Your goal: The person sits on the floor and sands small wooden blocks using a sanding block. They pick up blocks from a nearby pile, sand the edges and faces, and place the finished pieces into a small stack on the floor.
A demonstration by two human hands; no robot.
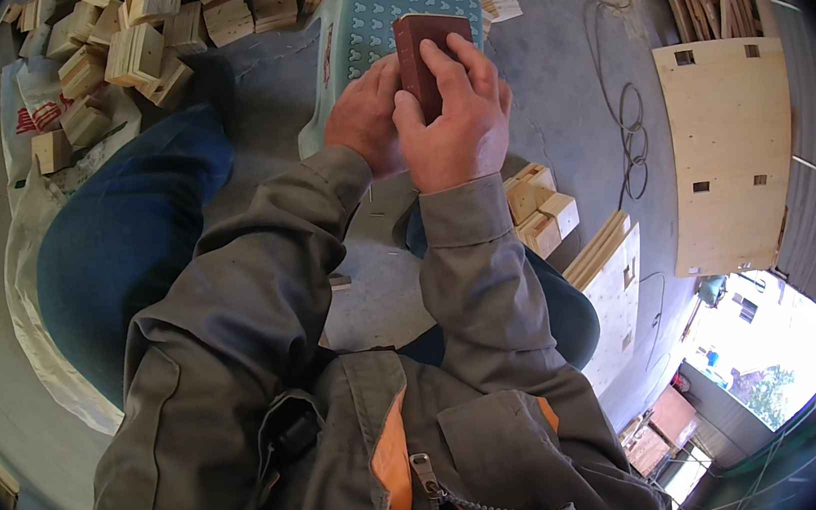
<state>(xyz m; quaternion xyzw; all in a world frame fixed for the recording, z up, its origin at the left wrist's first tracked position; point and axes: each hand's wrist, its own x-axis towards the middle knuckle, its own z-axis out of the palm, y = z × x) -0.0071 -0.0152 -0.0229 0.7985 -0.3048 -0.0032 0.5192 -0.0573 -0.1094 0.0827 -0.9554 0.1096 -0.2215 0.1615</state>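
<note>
Head view: 1 dark-red block (414, 61) is over the pale-green stool (378, 5); the right hand (458, 123) is clamped on it. The left hand (367, 114) is at its left side, fingertips hidden: grip cannot be told.

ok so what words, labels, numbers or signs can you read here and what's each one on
Nothing is clear enough to quote.
White plastic sack: red printing, creased and too blurred to read.
Pale teal stool: small red marking on its side, too small to read.
Dark red block: no lettering I can make out.
</note>
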